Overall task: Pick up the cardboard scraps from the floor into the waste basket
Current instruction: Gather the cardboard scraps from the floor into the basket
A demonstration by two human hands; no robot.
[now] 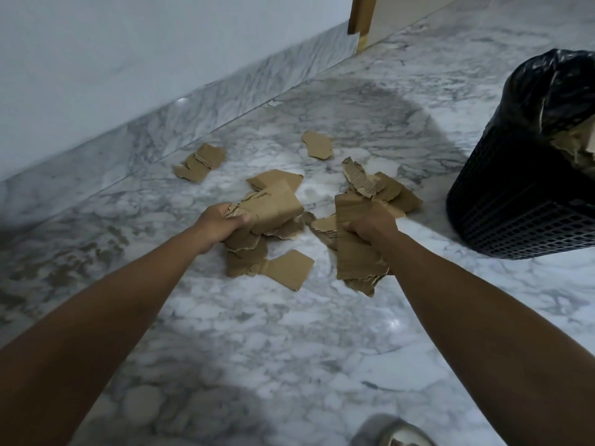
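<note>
Torn brown cardboard scraps lie on a grey-white marble floor. My left hand (219, 225) grips a bunch of scraps (273, 207) at the middle of the pile. My right hand (370, 226) holds a long corrugated scrap (354, 262) along with other pieces. Loose scraps lie by the wall (201, 162), farther back (317, 144), under my hands (288, 268) and behind my right hand (376, 185). A black mesh waste basket (515, 201) with a black bag liner stands at the right, cardboard showing inside it.
A white wall with a marble skirting (193, 104) runs diagonally along the left. A wooden door frame (360, 14) stands at the top. A sandalled foot (392, 429) shows at the bottom edge. Bare floor (289, 349) lies between me and the pile.
</note>
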